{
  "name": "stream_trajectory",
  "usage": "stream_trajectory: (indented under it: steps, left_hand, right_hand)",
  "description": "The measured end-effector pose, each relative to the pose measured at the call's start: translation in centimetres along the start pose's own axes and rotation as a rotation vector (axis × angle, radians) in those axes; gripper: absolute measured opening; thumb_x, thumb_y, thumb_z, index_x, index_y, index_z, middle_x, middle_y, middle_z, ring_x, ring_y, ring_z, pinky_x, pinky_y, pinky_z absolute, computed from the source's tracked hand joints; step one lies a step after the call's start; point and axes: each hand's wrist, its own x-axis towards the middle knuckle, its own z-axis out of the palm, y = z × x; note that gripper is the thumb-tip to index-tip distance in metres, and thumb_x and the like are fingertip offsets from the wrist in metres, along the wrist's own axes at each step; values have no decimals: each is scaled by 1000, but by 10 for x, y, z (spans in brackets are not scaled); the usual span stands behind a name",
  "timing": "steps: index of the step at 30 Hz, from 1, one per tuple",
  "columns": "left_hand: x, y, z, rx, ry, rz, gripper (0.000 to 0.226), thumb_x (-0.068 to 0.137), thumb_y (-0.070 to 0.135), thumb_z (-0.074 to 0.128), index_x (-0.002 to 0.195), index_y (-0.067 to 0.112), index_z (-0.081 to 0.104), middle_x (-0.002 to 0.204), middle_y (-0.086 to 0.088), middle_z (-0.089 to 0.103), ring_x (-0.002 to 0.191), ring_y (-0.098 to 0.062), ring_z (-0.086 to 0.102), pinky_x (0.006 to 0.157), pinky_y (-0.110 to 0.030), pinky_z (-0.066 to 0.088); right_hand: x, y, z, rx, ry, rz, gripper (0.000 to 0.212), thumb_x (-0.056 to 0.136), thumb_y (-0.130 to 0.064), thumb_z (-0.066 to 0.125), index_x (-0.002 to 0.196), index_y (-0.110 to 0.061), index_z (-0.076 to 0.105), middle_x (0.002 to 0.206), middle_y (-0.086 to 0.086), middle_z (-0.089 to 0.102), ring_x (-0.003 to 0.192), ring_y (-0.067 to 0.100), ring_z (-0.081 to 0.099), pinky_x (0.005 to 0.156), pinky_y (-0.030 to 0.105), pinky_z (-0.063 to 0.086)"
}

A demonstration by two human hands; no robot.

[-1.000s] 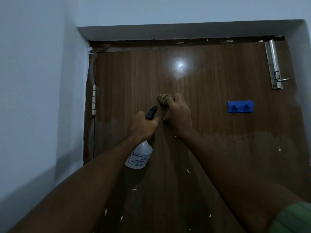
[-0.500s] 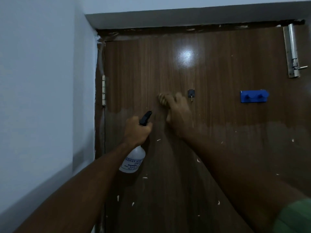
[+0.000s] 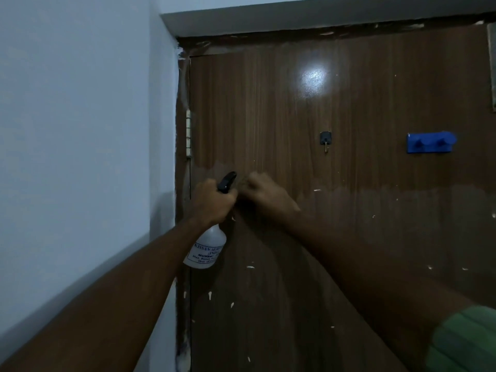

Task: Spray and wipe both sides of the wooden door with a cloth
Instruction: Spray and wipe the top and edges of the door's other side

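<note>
A dark brown wooden door fills the view, glossy in its upper half and duller below. My left hand grips the neck of a clear spray bottle with a black nozzle, held close to the door near its hinge side. Just right of it, my right hand presses against the door with fingers curled round a tan cloth, of which only a blurred sliver shows at the fingertips.
A pale wall stands close on the left, meeting the door frame by a metal hinge. On the door are a small dark hook and a blue double hook. A metal latch sits at the top right edge.
My right hand has slid the cloth down and left over the door, uncovering the small dark hook. The left hand stayed near the hinge side, and the view has shifted left.
</note>
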Motion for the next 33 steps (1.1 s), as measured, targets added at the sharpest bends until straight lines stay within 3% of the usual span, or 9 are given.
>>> stream_trajectory:
  steps: [3, 7, 9, 14, 21, 26, 28, 31, 33]
  left_hand:
    - [-2, -8, -6, 10, -17, 9, 23, 102, 20, 65, 83, 7, 66, 67, -16, 64, 56, -34, 60, 58, -46, 55]
    - [-1, -21, -11, 7, 20, -62, 21, 98, 20, 69, 83, 6, 64, 62, -10, 58, 50, -25, 57, 56, -46, 55]
    - [-4, -24, -10, 1, 16, -93, 23, 95, 24, 70, 80, 7, 63, 62, -11, 57, 51, -28, 57, 55, -47, 55]
    - [-15, -30, -16, 38, -5, -109, 26, 97, 27, 67, 81, 6, 68, 69, -19, 65, 57, -31, 60, 61, -55, 58]
    - [-12, -44, -27, 78, 51, -191, 48, 74, 56, 59, 96, 15, 66, 81, -12, 71, 70, -33, 71, 67, -57, 64]
    - [-20, -42, -28, 92, 114, -124, 44, 77, 56, 59, 82, 13, 67, 72, -15, 69, 63, -37, 69, 61, -58, 61]
    - [-20, -42, -28, 106, 137, -134, 38, 83, 48, 64, 79, 11, 66, 70, -15, 67, 61, -37, 67, 60, -57, 61]
    - [-19, -43, -27, 121, 171, -158, 30, 94, 32, 68, 74, 11, 63, 65, -10, 60, 59, -29, 60, 61, -52, 58]
    - [-19, -43, -26, 108, 203, -156, 31, 95, 35, 67, 73, 14, 63, 66, -8, 62, 60, -29, 62, 61, -51, 58]
  right_hand:
    - [11, 8, -12, -73, -173, -145, 55, 90, -24, 76, 140, -25, 55, 137, 10, 40, 119, 30, 47, 76, 38, 53]
    - [50, 12, -36, -29, 137, 343, 49, 87, -11, 75, 132, -18, 61, 131, 11, 45, 114, 28, 47, 82, 43, 57]
    - [48, -3, -23, 33, 213, 449, 52, 85, -6, 74, 134, -16, 60, 132, 11, 46, 112, 28, 48, 81, 41, 57]
    - [15, -32, 13, 55, -141, -61, 54, 88, -22, 77, 138, -22, 56, 135, 12, 44, 116, 30, 49, 77, 40, 54]
    - [63, -33, -5, 100, 154, 481, 50, 89, -9, 70, 137, -16, 57, 139, 13, 42, 119, 30, 46, 88, 40, 54]
    - [28, -57, 18, 79, -163, 33, 64, 90, -18, 75, 147, -21, 48, 146, 11, 36, 124, 29, 43, 91, 40, 53]
    - [55, -39, 4, 23, -105, 70, 61, 89, -18, 76, 143, -25, 50, 141, 8, 36, 121, 28, 44, 89, 39, 53]
    - [85, -23, -13, 36, 86, 354, 53, 86, -7, 74, 135, -16, 57, 131, 10, 41, 114, 29, 47, 81, 40, 56]
    - [82, -30, -6, 33, 98, 345, 55, 85, -8, 76, 137, -15, 56, 135, 10, 41, 116, 29, 46, 83, 37, 55]
